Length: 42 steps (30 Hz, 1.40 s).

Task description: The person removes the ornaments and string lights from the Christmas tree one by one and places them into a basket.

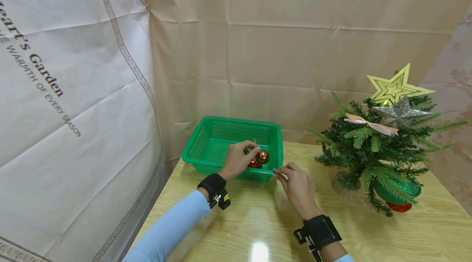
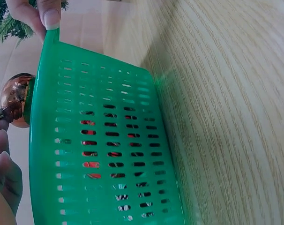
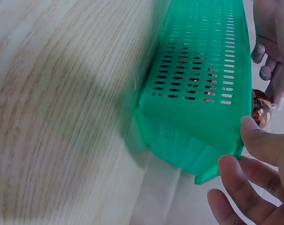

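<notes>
A green slotted basket (image 1: 206,144) stands on the wooden table (image 1: 258,221). My left hand (image 1: 255,150) is over its near right part and pinches a shiny copper ball ornament (image 1: 263,156) by its top. A red ornament (image 1: 254,164) lies in the basket under it. My right hand (image 1: 279,172) pinches the basket's near right corner rim. In the left wrist view the copper ball (image 2: 14,99) sits above the basket wall (image 2: 104,150), with red showing through the slots. The right wrist view has my thumb (image 3: 259,140) on the basket rim (image 3: 242,70).
A small Christmas tree (image 1: 372,151) stands at the right, with a gold star (image 1: 396,86), a silver star (image 1: 400,112), a pink bow (image 1: 372,125) and a green ball (image 1: 398,190). Beige cloth (image 1: 280,49) hangs behind and to the left.
</notes>
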Available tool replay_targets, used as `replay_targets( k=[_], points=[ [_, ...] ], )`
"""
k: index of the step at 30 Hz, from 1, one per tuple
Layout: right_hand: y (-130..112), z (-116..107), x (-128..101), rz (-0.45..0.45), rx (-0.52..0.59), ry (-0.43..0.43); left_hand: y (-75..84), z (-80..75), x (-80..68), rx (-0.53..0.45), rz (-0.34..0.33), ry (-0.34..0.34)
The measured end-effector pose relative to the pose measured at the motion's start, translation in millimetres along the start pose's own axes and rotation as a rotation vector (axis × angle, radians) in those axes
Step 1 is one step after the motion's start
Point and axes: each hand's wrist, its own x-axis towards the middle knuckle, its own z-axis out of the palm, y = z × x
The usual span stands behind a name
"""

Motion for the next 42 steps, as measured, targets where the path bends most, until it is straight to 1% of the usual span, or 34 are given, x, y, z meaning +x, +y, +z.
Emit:
replay_targets(
  k=[7, 16, 26, 32, 38, 42],
  points=[
    [1, 0, 1, 0.009, 0.005, -0.011, -6.6, -4.8, -3.8, 0.008, -0.013, 0.003],
    [0, 1, 0, 0.035, 0.006, -0.022, -14.5, -11.0, -9.3, 0.041, -0.022, 0.005],
    [-3, 0, 0, 0.043, 0.008, -0.025, -21.5, -21.9, -15.4, 0.03, -0.028, -0.009],
    [-2, -1, 1, 0.048, 0.006, -0.017, -25.2, -26.2, -15.2, 0.055, -0.006, 0.011],
    [-2, -1, 0, 0.051, 0.004, -0.018, -25.7, -29.8, -16.4, 0.068, -0.023, 0.017],
    [-2, 0, -1, 0.047, 0.008, -0.018, -26.1, -31.5, -17.4, 0.076, -0.022, 0.027]
  ],
)
